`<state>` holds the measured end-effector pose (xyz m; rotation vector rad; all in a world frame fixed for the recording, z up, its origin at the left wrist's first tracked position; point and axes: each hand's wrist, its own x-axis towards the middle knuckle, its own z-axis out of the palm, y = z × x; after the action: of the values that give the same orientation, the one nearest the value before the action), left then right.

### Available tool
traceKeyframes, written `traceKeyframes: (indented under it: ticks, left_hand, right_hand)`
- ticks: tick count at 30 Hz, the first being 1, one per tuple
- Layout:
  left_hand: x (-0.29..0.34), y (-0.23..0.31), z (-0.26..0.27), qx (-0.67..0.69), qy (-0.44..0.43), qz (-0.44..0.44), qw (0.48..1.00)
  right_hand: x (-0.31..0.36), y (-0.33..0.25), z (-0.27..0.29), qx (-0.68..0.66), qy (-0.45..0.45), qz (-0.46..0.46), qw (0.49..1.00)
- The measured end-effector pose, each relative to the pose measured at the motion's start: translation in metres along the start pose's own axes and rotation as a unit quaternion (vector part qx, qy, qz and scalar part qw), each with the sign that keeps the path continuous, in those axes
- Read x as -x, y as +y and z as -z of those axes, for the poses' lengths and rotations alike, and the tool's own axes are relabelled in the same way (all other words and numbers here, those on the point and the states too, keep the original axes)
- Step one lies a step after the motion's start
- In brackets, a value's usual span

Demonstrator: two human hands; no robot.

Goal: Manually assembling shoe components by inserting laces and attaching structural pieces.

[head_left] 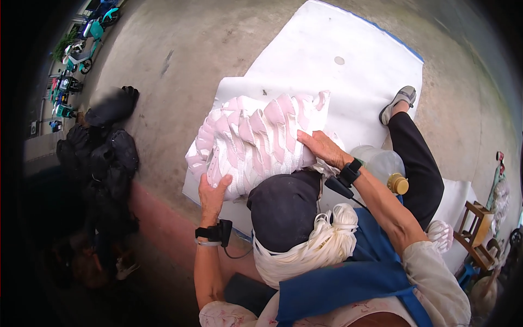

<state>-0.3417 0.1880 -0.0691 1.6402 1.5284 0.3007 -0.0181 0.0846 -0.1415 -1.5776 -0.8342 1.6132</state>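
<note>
A row of pink-and-white shoe uppers [253, 136], nested closely one against another, lies between my hands over a white sheet. My left hand [213, 191] grips the near left end, thumb and fingers pressed round it. At the right end, my right hand [324, 148] is closed on the edge of the same row. The fingertips under the uppers are hidden. Just below, on my lap, is a dark cloth-covered bundle [286, 210]. A thick bunch of flat cream laces [305, 248] wraps along it and is gathered at its right.
The white sheet [305, 60] covers the floor ahead. A clear plastic jug with a yellow cap [378, 166] stands beside my right leg [417, 163]. A wooden stool [474, 231] is at far right. Dark bulky bags [101, 152] lie left; parked scooters [87, 46] stand beyond.
</note>
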Motion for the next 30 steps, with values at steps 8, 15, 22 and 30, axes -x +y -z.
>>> traceKeyframes:
  ticks: [8,15,22,30]
  left_hand:
    - [-0.035,0.015,0.015,0.009,-0.018,-0.031,0.999]
    - [0.012,-0.009,0.006,-0.008,-0.047,-0.145,0.988]
    - [0.002,0.012,-0.003,0.003,-0.062,-0.121,0.991]
    - [-0.027,0.024,0.025,0.005,-0.223,-0.126,0.967]
  right_hand:
    - [-0.007,0.003,-0.004,-0.162,0.037,0.001,0.986]
    - [-0.022,-0.004,-0.003,-0.321,0.099,-0.037,0.941]
    - [-0.003,-0.003,-0.011,-0.248,0.055,0.078,0.964]
    - [-0.010,-0.011,0.005,-0.336,0.111,0.036,0.935]
